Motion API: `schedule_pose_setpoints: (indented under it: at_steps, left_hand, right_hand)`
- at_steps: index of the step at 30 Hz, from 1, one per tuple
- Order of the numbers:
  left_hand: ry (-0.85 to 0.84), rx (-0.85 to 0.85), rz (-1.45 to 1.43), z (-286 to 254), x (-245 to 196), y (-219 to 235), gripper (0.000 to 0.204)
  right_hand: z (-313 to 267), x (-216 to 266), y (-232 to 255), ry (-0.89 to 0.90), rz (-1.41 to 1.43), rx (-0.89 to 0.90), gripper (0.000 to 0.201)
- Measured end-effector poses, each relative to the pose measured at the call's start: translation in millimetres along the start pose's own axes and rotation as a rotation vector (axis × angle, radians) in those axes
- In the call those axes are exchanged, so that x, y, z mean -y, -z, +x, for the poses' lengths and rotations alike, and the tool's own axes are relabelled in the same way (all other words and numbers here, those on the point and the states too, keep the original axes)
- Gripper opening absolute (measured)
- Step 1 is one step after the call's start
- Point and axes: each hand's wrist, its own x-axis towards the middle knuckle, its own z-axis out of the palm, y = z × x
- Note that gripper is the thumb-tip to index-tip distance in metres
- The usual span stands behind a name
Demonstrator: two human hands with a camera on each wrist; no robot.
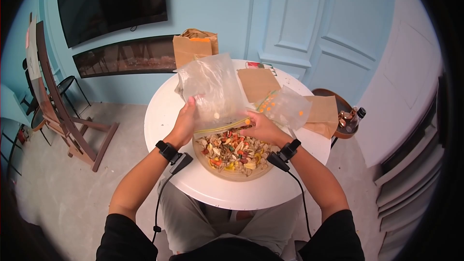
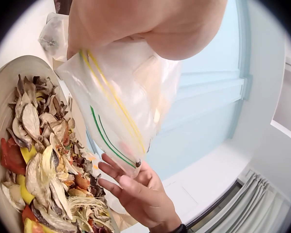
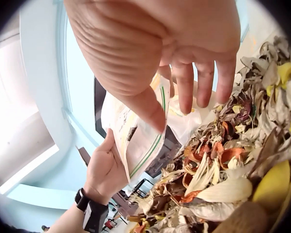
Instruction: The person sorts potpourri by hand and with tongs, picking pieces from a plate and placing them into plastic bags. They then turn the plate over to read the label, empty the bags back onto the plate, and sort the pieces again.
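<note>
A clear zip bag (image 1: 212, 84) with a yellow and green seal hangs mouth-down over the near tray. My left hand (image 1: 184, 123) grips its left side, thumb in front. At the bag's mouth, my right hand (image 1: 263, 128) pinches the edge between thumb (image 3: 153, 109) and forefinger, its other fingers extended over the pile. One dark flake (image 3: 131, 133) shows at the bag. Below lies a round tan tray (image 1: 212, 169), heaped with a dried mix (image 1: 234, 152) of pale slices, brown curled pieces and red, orange and yellow bits.
A second clear bag (image 1: 290, 106) with several orange discs lies right of the hands, beside flat brown paper (image 1: 321, 116). Another brown sheet (image 1: 258, 84) and a standing paper bag (image 1: 193, 50) are at the back of the white round table (image 1: 162, 101). A side table (image 1: 345, 130) holds a bottle.
</note>
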Motion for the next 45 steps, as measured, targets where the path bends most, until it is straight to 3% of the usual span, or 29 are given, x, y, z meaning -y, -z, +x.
schedule_pose_setpoints:
  at_steps: [1, 4, 7, 11, 14, 17, 20, 23, 25, 27, 29, 31, 34, 37, 40, 43, 45]
  left_hand:
    - [-0.004, 0.011, 0.036, 1, 2, 2, 0.057]
    - [0.016, 0.050, 0.102, 8, 11, 6, 0.057]
    - [0.133, 0.054, 0.212, 8, 9, 6, 0.056]
    - [0.194, 0.036, 0.361, -1, -1, -2, 0.053]
    - [0.102, 0.134, 0.600, -2, 8, 4, 0.047]
    - [0.012, 0.287, 0.829, -2, 3, -6, 0.039]
    - [-0.003, 0.387, 0.951, 3, -5, -27, 0.033]
    - [-0.095, 0.555, 1.283, 21, -4, -41, 0.035]
    - [-0.179, 0.656, 1.433, 36, 5, -43, 0.039]
    - [-0.261, 0.732, 1.452, 52, 19, -43, 0.045]
    - [-0.131, 0.801, 1.482, 62, 22, -52, 0.057]
    - [0.007, 0.862, 1.474, 67, 20, -61, 0.060]
    - [-0.026, 0.806, 1.425, 80, 40, -49, 0.061]
    - [0.014, 0.773, 1.344, 77, 38, -48, 0.058]
    - [0.002, 0.682, 1.380, 72, 33, -46, 0.054]
    - [-0.035, 0.626, 1.385, 75, 42, -37, 0.046]
    - [-0.005, 0.579, 1.277, 76, 34, -32, 0.041]
  right_hand:
    - [0, -1, 2, 0.057, -0.091, -0.004, 0.047]
    - [2, 13, 3, -0.061, -0.262, -0.115, 0.040]
    - [7, 0, 10, -0.217, 0.245, -0.347, 0.035]
    - [11, -14, 53, -0.285, 0.379, -0.729, 0.023]
    - [4, -40, 100, -0.337, 0.448, -0.945, 0.021]
    - [-12, -52, 130, -0.404, 0.446, -0.851, 0.035]
    - [-30, -44, 129, -0.512, 0.162, -0.861, 0.049]
    - [-36, -74, 113, -0.142, -0.538, -1.041, 0.059]
    - [-43, -18, 77, -0.181, -0.359, -0.706, 0.055]
    - [-38, 5, 54, -0.307, -0.353, -0.320, 0.048]
    - [-28, -10, 31, -0.224, -0.157, -0.081, 0.047]
    - [-16, 9, 14, -0.104, -0.370, 0.084, 0.049]
    - [12, -16, -1, -0.033, -0.553, 0.326, 0.053]
    - [12, -8, -18, -0.056, -0.790, 0.286, 0.050]
    - [18, -23, -25, -0.001, -0.684, 0.176, 0.044]
    - [20, -18, -19, -0.106, -0.592, 0.142, 0.040]
    - [22, -18, -10, -0.029, -0.565, 0.057, 0.033]
